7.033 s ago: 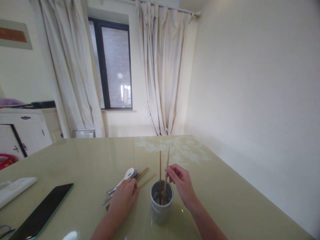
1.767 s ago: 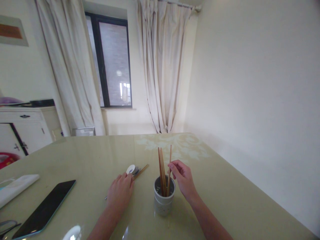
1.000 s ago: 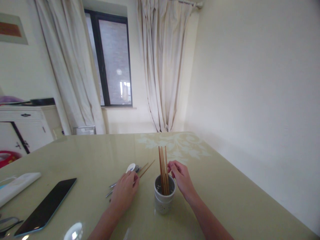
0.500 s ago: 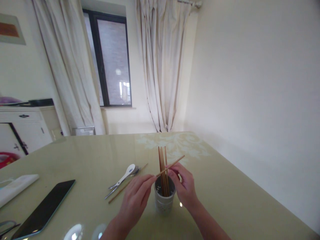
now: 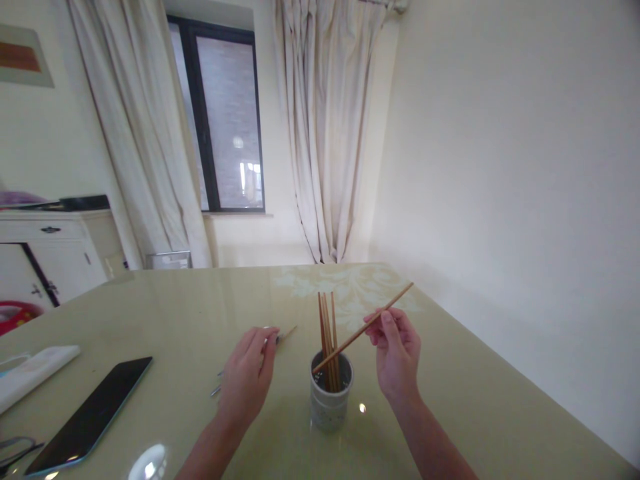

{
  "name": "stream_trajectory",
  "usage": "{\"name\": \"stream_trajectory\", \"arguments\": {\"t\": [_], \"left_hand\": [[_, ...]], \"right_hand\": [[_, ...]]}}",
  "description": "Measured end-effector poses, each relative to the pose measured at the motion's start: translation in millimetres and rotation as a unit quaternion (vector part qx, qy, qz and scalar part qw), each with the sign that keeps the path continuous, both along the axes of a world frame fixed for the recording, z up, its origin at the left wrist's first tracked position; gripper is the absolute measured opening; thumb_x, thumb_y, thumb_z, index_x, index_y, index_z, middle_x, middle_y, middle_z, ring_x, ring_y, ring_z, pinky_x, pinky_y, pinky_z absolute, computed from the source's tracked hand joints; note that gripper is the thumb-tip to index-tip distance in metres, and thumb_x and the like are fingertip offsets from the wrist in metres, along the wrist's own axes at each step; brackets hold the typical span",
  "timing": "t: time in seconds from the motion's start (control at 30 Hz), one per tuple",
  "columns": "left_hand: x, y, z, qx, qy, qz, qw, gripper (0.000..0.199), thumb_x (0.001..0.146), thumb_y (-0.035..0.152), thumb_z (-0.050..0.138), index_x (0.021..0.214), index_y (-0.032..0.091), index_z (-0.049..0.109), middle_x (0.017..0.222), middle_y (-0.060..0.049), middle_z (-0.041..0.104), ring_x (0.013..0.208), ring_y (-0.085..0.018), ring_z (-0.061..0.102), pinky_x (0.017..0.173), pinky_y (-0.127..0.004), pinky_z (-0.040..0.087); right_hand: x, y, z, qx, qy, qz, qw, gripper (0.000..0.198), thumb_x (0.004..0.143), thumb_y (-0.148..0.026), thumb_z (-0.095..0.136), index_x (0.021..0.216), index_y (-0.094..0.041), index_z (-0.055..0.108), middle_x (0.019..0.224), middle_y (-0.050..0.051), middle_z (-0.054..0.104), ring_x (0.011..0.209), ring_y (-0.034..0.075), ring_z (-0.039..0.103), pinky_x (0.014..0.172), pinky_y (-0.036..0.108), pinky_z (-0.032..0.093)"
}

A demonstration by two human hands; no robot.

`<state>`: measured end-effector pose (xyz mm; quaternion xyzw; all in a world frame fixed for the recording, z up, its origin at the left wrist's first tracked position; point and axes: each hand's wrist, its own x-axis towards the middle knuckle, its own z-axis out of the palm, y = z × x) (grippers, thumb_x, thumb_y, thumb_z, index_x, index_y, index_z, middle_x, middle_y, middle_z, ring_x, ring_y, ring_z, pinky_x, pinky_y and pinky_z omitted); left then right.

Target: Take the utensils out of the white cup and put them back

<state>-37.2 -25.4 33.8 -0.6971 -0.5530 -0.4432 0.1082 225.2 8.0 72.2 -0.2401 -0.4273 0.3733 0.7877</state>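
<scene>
Pinched between the thumb and fingers of my right hand [image 5: 397, 347] is a wooden chopstick [image 5: 360, 330], slanting down to the left. Its lower end is over the rim of a grey cup [image 5: 329, 403]. Several other chopsticks [image 5: 327, 333] stand upright inside that cup. My left hand [image 5: 247, 373] is left of the cup, fingers bent and slightly apart, above a loose chopstick [image 5: 289, 332] and some spoons. The hand covers most of these; a metal handle end [image 5: 215, 391] shows beside it. Whether its fingertips touch them is unclear.
A black phone [image 5: 90, 413] lies on the glossy table [image 5: 165, 320] at the left, near a white flat object [image 5: 37, 375] and dark scissors-like handles [image 5: 17, 450]. A white wall [image 5: 515, 200] borders the table's right side.
My left hand has left the chopstick over the cup and moved left over the spoons. My right hand has moved right and slightly up with that chopstick.
</scene>
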Motion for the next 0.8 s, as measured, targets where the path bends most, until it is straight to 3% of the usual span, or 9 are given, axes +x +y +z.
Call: {"name": "stream_trajectory", "arguments": {"t": [0.07,0.13,0.27,0.5,0.8], "left_hand": [[-8,6,1.1,-0.111,0.074,0.07,0.989,0.028,0.108,0.03,0.047,0.106,0.02,0.073,0.103,-0.008,0.077,0.099,-0.025,0.073,0.09,-0.037,0.057],[-12,8,0.5,-0.214,0.151,0.115,0.958,0.028,0.107,0.025,0.047,0.106,0.02,0.075,0.105,-0.009,0.077,0.103,-0.028,0.073,0.092,-0.04,0.056],[-13,7,-3.1,-0.323,0.217,0.141,0.91,0.032,0.108,0.02,0.043,0.113,0.02,0.075,0.115,-0.01,0.077,0.111,-0.027,0.072,0.097,-0.04,0.054],[-14,6,-3.2,-0.368,0.226,0.157,0.888,0.033,0.105,0.014,0.042,0.117,0.018,0.073,0.118,-0.013,0.075,0.114,-0.028,0.071,0.094,-0.038,0.053],[-14,5,-6.0,-0.366,0.192,0.145,0.899,0.029,0.101,0.015,0.046,0.114,0.018,0.071,0.116,-0.014,0.076,0.114,-0.029,0.071,0.094,-0.039,0.052]], "right_hand": [[4,4,0,-0.005,-0.004,-0.027,1.0,0.024,0.09,-0.044,0.082,0.092,-0.021,0.074,0.076,0.003,0.077,0.06,0.013,0.063,0.051,0.022,0.046],[4,5,0,-0.011,-0.033,-0.045,0.998,0.025,0.091,-0.044,0.081,0.093,-0.02,0.074,0.077,0.004,0.077,0.06,0.014,0.063,0.051,0.023,0.047],[-5,0,-3,-0.028,-0.12,-0.017,0.992,0.026,0.092,-0.046,0.079,0.09,-0.02,0.075,0.077,0.006,0.078,0.061,0.016,0.067,0.051,0.024,0.049],[-18,-5,-11,-0.042,-0.239,0.045,0.969,0.031,0.091,-0.05,0.079,0.086,-0.02,0.078,0.072,0.005,0.077,0.063,0.019,0.071,0.059,0.029,0.058],[-22,-10,-12,-0.058,-0.297,0.04,0.952,0.029,0.09,-0.049,0.08,0.09,-0.02,0.079,0.074,0.005,0.079,0.058,0.019,0.071,0.057,0.029,0.057]]}}
